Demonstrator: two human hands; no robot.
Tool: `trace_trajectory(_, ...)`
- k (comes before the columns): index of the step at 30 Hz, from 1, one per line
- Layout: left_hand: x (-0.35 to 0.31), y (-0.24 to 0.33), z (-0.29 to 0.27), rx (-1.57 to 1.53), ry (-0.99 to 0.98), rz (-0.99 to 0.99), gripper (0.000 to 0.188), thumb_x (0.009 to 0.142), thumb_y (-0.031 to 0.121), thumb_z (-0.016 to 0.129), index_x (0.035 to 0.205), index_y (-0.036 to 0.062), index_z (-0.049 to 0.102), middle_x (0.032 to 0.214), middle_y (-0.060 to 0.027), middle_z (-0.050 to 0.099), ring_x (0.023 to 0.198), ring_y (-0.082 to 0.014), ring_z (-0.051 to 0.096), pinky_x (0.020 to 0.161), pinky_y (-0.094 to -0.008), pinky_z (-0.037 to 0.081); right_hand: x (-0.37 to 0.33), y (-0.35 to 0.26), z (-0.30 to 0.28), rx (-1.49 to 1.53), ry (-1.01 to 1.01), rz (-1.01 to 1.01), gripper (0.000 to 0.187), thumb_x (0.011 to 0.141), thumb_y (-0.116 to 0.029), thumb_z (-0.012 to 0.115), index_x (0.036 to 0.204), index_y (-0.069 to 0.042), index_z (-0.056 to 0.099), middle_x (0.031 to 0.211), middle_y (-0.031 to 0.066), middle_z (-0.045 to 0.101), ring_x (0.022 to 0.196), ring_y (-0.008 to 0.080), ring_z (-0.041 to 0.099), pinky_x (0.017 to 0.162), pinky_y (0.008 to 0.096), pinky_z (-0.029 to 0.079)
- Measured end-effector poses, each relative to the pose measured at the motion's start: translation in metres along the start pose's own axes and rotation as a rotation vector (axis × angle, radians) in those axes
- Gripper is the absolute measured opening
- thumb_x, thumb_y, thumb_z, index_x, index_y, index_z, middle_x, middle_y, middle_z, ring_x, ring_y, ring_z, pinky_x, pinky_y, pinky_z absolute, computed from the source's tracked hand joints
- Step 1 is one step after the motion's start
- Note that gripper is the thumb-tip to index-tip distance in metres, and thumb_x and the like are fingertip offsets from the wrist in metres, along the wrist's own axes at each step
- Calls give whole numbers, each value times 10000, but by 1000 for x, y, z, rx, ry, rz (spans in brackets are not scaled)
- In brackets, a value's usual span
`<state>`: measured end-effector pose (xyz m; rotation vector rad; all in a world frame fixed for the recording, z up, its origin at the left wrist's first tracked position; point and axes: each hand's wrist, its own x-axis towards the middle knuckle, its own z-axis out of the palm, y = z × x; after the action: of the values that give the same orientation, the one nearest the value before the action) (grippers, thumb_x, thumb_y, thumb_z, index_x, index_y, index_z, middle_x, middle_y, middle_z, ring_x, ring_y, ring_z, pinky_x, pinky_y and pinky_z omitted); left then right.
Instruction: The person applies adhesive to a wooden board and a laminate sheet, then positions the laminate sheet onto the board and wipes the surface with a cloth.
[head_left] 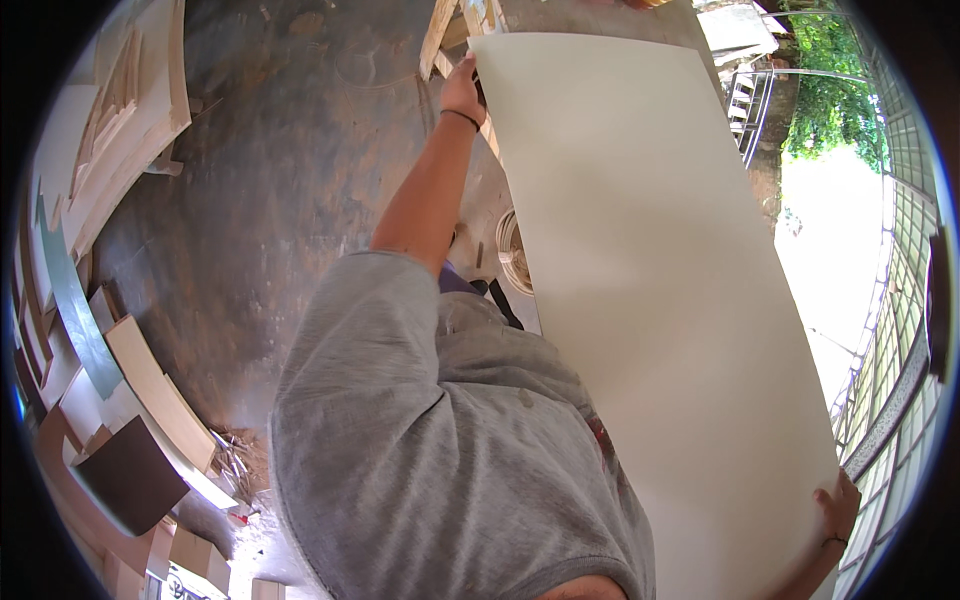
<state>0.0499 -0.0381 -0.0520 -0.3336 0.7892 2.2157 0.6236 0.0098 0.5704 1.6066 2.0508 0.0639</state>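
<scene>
Fingers, left hand [462, 94]: clamped on the far left edge of the white panel [650, 270], tips hidden. White panel: lies right of that hand and of the grey shirt [430, 460]; long axis from far left to near right; large, flat, plain, softly shaded. Right hand [841, 508]: clamped on near right edge, thumb showing; both hands touching.
</scene>
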Motion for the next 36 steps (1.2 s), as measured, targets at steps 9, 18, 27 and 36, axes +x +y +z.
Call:
trace_trajectory(9, -237, -93, -69, 929, -141, -33, 412, 887, 130, 507, 1278, 15, 452, 880, -55, 577, 745, -115, 551, 661, -253, 485, 1, -3, 0, 34, -9, 20, 460, 660, -213, 589, 1065, 5, 570, 850, 136, 621, 747, 265, 585, 695, 365, 473)
trace_trajectory(18, -294, -118, -60, 1039, -205, 237, 681, 823, 159, 529, 1385, -59, 211, 1189, -250, 441, 1055, -364, 491, 906, -387, 406, 1, 7, -3, -24, 18, 14, 470, 654, 56, 511, 1118, 30, 581, 916, 79, 643, 819, 159, 581, 757, 279, 476)
trace_trajectory(27, -299, -126, -61, 999, -134, 167, 696, 812, 112, 511, 1431, 51, 200, 1036, -182, 457, 801, -252, 549, 769, -342, 452, 3, 32, 7, -101, 136, -76, 481, 667, -34, 565, 1144, 27, 560, 937, 113, 636, 830, 201, 582, 761, 311, 472)
trace_trajectory(36, -301, -123, -59, 1126, -139, 155, 725, 800, 96, 532, 1435, 57, 185, 1139, -188, 462, 849, -262, 566, 779, -340, 462, -4, -8, 8, -55, 25, 35, 573, 665, -130, 636, 1199, 42, 521, 991, 176, 604, 875, 241, 566, 800, 341, 468)
